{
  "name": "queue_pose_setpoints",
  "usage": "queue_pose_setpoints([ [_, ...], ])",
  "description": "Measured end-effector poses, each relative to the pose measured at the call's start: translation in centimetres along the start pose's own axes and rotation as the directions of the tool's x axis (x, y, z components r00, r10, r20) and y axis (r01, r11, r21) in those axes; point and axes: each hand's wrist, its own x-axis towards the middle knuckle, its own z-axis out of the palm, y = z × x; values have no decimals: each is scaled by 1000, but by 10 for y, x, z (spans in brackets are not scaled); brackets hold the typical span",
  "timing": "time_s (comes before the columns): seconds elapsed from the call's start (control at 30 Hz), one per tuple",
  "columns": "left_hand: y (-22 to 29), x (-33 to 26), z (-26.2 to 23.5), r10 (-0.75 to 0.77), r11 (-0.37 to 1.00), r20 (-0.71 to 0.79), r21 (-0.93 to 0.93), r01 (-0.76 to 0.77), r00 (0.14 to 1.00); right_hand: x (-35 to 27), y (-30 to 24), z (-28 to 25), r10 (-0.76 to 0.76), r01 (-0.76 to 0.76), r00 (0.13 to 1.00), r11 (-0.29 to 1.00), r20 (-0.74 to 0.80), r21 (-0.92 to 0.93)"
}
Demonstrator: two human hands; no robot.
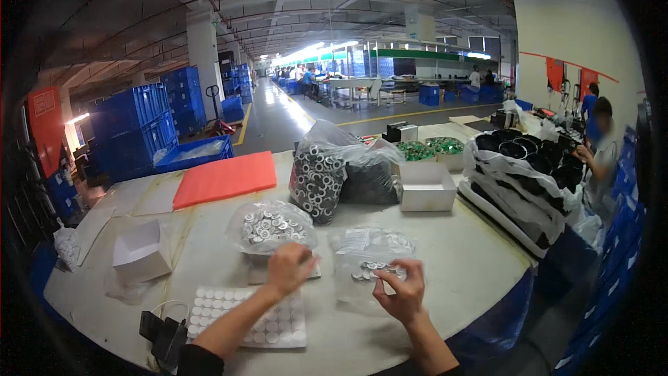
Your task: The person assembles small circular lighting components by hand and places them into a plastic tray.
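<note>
pale table [348, 341] — red sheet [226, 179]; white boxes [142, 251]; bagged metal parts [270, 226]

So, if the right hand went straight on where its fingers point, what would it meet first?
Probably the silver discs in or on the clear plastic bag, just beyond the right hand; its height above them is hard to judge.

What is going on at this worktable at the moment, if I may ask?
A person is working bare-handed among small round metal parts. The left hand is just in front of a clear plastic bag heaped with them; the right hand, fingers curled, is by a second plastic bag showing fewer. Whether either hand holds a part is unclear. White discs lie in rows near the left forearm.
</note>
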Motion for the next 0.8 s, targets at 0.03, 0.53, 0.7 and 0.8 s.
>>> queue_pose_setpoints([
  [0.03, 16, -12, 5, 128, 992, -81, 7, -128, 988, 12, -11, -15, -51, 64, 996, 984, 78, -165],
  [0.53, 57, 5, 57, -141, 989, -107, -55, 135, 984, 2, 98, 93, 109, 21, 826, 974, 552, -224],
  [0.7, 61, -7, 75, -208, 968, -38, -153, 200, 977, -14, 156, 110, 126, 140, 772, 923, 623, -360],
  [0.8, 48, -13, 80, -283, 938, -68, -229, 261, 957, 0, 89, 86, 37, 226, 743, 926, 668, -303],
])
